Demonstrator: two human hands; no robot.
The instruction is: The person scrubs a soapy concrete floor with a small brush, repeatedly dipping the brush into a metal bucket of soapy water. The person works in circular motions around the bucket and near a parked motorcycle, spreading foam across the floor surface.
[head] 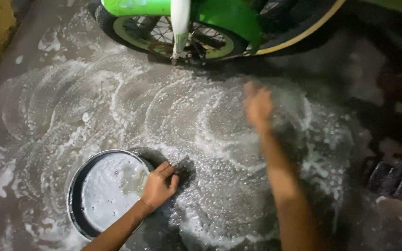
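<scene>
Left hand (159, 186) clamps rim of basin (73, 195), low left on soapy floor (47, 107). Water-filled: likely heavy, slippery; rim best hold. Right hand (257, 106) blurred, apparently spread, empty, near bike (219, 23).

No packages, labels, signs, screens.

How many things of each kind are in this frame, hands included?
Hands: 2, the left hand gripping the basin's rim and the right hand blurred above the soapy floor
Round metal basin of sudsy water: 1
Green bicycle, partly in view: 1
Dark block on the floor: 1
Total: 5
</scene>
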